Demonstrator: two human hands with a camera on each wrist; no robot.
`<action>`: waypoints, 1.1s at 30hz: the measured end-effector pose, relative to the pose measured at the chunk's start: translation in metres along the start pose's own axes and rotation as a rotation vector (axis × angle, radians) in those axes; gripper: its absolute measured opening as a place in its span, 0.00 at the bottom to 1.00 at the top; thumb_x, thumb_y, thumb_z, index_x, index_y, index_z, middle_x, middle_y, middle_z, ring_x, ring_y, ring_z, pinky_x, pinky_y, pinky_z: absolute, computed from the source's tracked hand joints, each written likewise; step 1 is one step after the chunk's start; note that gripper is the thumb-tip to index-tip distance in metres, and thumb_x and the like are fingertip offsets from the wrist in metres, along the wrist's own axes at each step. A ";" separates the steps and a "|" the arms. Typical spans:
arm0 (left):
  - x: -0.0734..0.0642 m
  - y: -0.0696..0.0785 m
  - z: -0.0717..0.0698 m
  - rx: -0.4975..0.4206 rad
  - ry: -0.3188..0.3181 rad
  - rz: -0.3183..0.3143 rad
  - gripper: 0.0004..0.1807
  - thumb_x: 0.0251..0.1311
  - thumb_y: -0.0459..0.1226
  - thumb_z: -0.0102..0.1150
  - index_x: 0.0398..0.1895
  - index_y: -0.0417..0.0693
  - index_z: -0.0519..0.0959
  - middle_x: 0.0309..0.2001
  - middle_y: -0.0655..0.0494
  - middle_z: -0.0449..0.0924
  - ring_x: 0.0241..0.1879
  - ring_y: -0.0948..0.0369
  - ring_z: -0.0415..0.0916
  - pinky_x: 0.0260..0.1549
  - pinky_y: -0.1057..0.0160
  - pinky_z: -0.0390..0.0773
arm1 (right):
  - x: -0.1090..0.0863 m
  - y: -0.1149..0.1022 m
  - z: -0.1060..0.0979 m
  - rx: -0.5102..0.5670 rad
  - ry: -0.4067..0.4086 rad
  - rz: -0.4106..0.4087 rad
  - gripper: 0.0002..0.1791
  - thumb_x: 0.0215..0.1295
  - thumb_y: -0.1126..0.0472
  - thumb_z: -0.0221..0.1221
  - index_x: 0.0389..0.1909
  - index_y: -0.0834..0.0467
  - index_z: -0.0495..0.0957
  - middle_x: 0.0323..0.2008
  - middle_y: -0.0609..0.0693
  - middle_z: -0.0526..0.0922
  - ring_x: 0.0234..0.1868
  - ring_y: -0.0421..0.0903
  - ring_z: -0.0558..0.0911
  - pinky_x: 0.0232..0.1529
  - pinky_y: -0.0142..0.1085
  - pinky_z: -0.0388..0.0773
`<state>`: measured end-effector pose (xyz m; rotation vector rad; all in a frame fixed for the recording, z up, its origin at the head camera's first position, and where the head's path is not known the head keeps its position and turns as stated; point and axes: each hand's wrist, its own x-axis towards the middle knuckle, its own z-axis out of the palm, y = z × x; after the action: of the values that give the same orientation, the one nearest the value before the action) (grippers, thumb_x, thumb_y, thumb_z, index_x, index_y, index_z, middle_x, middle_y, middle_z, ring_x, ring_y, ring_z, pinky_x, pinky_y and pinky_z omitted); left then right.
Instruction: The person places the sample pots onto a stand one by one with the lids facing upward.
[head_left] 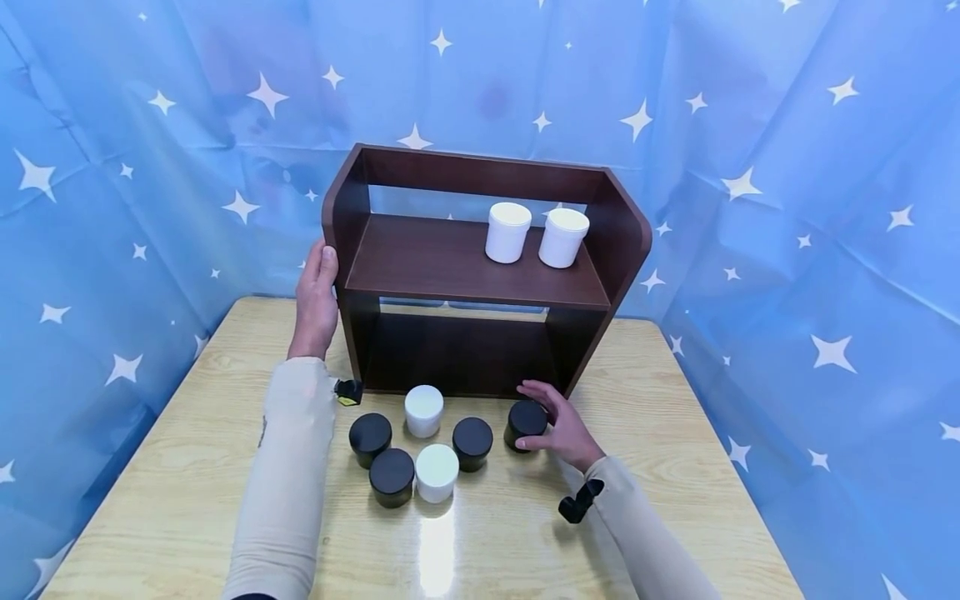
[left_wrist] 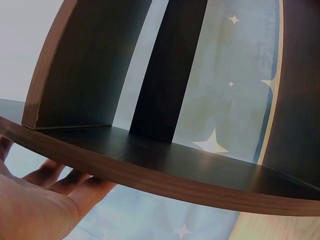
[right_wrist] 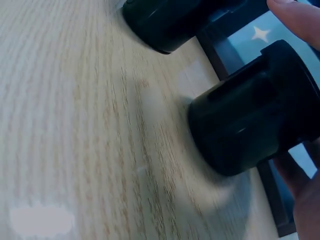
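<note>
My left hand [head_left: 315, 304] rests against the outer face of the left side panel of a dark brown two-tier wooden shelf [head_left: 480, 287]. In the left wrist view its fingers [left_wrist: 95, 192] lie along the outside of that panel. My right hand [head_left: 566, 429] is spread around a black lidded jar [head_left: 527, 419] standing upright on the table before the shelf's right end. The right wrist view shows a gap between thumb [right_wrist: 300, 20] and jar; contact of the other fingers is unclear. Another black jar [head_left: 472, 440] stands to its left.
Two white jars [head_left: 508, 233] stand at the right of the upper tier. On the wooden table [head_left: 660, 467], two more white jars [head_left: 437, 471] and two black jars [head_left: 392, 475] stand before the shelf's left half. A blue star-patterned curtain [head_left: 795, 208] surrounds the table.
</note>
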<state>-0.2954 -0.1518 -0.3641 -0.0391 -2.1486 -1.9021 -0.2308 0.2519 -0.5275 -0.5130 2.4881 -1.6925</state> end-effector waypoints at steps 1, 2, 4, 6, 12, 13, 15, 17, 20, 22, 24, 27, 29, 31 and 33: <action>0.000 0.000 0.000 -0.003 -0.002 0.003 0.32 0.74 0.63 0.32 0.79 0.73 0.52 0.80 0.64 0.52 0.80 0.59 0.46 0.80 0.45 0.45 | 0.000 0.001 0.001 0.002 0.002 -0.010 0.51 0.46 0.69 0.77 0.72 0.51 0.64 0.71 0.56 0.72 0.74 0.56 0.68 0.70 0.27 0.63; 0.001 0.000 0.000 -0.005 -0.003 0.006 0.32 0.74 0.63 0.32 0.78 0.74 0.53 0.80 0.64 0.53 0.80 0.59 0.47 0.80 0.44 0.45 | 0.001 0.002 0.002 0.003 0.002 -0.013 0.51 0.45 0.69 0.77 0.72 0.52 0.64 0.71 0.56 0.72 0.73 0.56 0.68 0.68 0.24 0.64; 0.001 -0.001 0.000 -0.012 -0.004 0.014 0.31 0.75 0.63 0.32 0.78 0.74 0.54 0.79 0.63 0.55 0.79 0.58 0.48 0.79 0.44 0.46 | 0.002 0.003 0.004 0.018 0.003 -0.009 0.51 0.44 0.70 0.77 0.72 0.52 0.64 0.71 0.57 0.72 0.72 0.57 0.69 0.65 0.21 0.64; 0.003 -0.001 0.001 -0.020 -0.004 0.017 0.30 0.76 0.61 0.32 0.78 0.73 0.54 0.79 0.61 0.55 0.79 0.58 0.48 0.79 0.44 0.46 | 0.001 0.004 0.007 0.031 0.005 -0.001 0.52 0.44 0.71 0.77 0.72 0.52 0.64 0.71 0.57 0.72 0.72 0.57 0.70 0.64 0.20 0.64; 0.002 -0.001 0.001 -0.010 -0.006 -0.011 0.32 0.74 0.63 0.32 0.79 0.73 0.51 0.80 0.63 0.52 0.80 0.58 0.46 0.80 0.43 0.45 | -0.001 0.009 0.010 0.011 0.024 -0.013 0.53 0.41 0.69 0.79 0.71 0.55 0.65 0.68 0.57 0.75 0.70 0.57 0.72 0.64 0.19 0.63; 0.001 -0.001 0.001 -0.008 -0.005 -0.013 0.32 0.74 0.64 0.32 0.79 0.74 0.51 0.80 0.64 0.52 0.80 0.58 0.46 0.80 0.43 0.45 | -0.001 0.011 0.010 0.005 0.025 -0.020 0.52 0.41 0.69 0.79 0.71 0.56 0.66 0.68 0.57 0.75 0.69 0.56 0.73 0.64 0.19 0.63; 0.001 -0.001 0.001 -0.007 -0.002 -0.012 0.32 0.74 0.64 0.32 0.79 0.75 0.51 0.80 0.64 0.52 0.80 0.59 0.46 0.79 0.43 0.45 | 0.000 0.013 0.011 0.017 0.032 -0.018 0.51 0.40 0.68 0.80 0.70 0.58 0.67 0.67 0.57 0.76 0.67 0.52 0.74 0.64 0.20 0.64; 0.002 -0.002 0.001 -0.005 0.004 -0.013 0.32 0.74 0.63 0.32 0.79 0.73 0.51 0.80 0.64 0.52 0.80 0.58 0.46 0.80 0.44 0.45 | 0.000 0.014 0.012 0.028 0.038 -0.023 0.50 0.40 0.68 0.80 0.68 0.57 0.69 0.66 0.58 0.76 0.66 0.47 0.75 0.63 0.20 0.64; 0.002 -0.001 0.002 -0.001 0.010 -0.017 0.32 0.75 0.62 0.31 0.80 0.71 0.50 0.81 0.62 0.51 0.80 0.58 0.46 0.80 0.44 0.45 | 0.000 0.015 0.013 0.034 0.052 -0.026 0.48 0.38 0.68 0.81 0.65 0.54 0.72 0.65 0.59 0.77 0.63 0.42 0.75 0.63 0.22 0.65; 0.002 0.001 0.002 0.001 0.010 -0.019 0.32 0.76 0.60 0.31 0.80 0.68 0.50 0.81 0.61 0.51 0.81 0.58 0.45 0.80 0.44 0.45 | 0.001 0.016 0.014 0.025 0.059 -0.029 0.47 0.37 0.68 0.81 0.64 0.53 0.72 0.65 0.59 0.77 0.62 0.40 0.75 0.64 0.25 0.65; 0.000 0.005 0.003 0.000 0.010 -0.020 0.32 0.77 0.59 0.31 0.81 0.66 0.50 0.81 0.60 0.51 0.81 0.57 0.45 0.80 0.45 0.45 | 0.001 0.017 0.015 0.012 0.071 -0.023 0.47 0.36 0.67 0.81 0.63 0.52 0.73 0.64 0.58 0.78 0.62 0.39 0.76 0.65 0.29 0.65; -0.006 0.012 0.003 0.001 0.007 -0.025 0.32 0.78 0.57 0.31 0.81 0.64 0.50 0.81 0.58 0.51 0.81 0.57 0.45 0.80 0.45 0.44 | 0.001 0.020 0.016 -0.013 0.081 0.002 0.46 0.36 0.66 0.82 0.62 0.50 0.74 0.63 0.55 0.79 0.62 0.40 0.76 0.68 0.39 0.64; -0.008 0.016 0.003 0.001 0.005 -0.027 0.32 0.78 0.57 0.30 0.81 0.63 0.50 0.81 0.57 0.51 0.81 0.56 0.45 0.80 0.45 0.44 | 0.001 0.022 0.017 -0.024 0.086 0.026 0.45 0.36 0.65 0.82 0.61 0.49 0.75 0.63 0.54 0.80 0.62 0.42 0.76 0.69 0.45 0.64; -0.008 0.016 0.003 0.001 0.003 -0.027 0.32 0.78 0.57 0.31 0.81 0.64 0.50 0.81 0.57 0.51 0.81 0.56 0.45 0.80 0.45 0.44 | 0.001 0.023 0.018 -0.032 0.090 0.046 0.44 0.38 0.65 0.82 0.60 0.48 0.75 0.63 0.53 0.80 0.62 0.43 0.76 0.69 0.49 0.64; -0.006 0.012 0.002 0.001 0.003 -0.026 0.32 0.78 0.58 0.31 0.81 0.65 0.50 0.81 0.58 0.52 0.81 0.57 0.45 0.80 0.45 0.44 | 0.001 0.024 0.019 -0.037 0.095 0.060 0.43 0.39 0.65 0.81 0.60 0.48 0.76 0.63 0.53 0.80 0.62 0.44 0.76 0.69 0.50 0.64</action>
<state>-0.2882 -0.1470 -0.3542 -0.0084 -2.1575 -1.9141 -0.2322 0.2432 -0.5570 -0.3651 2.5769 -1.6905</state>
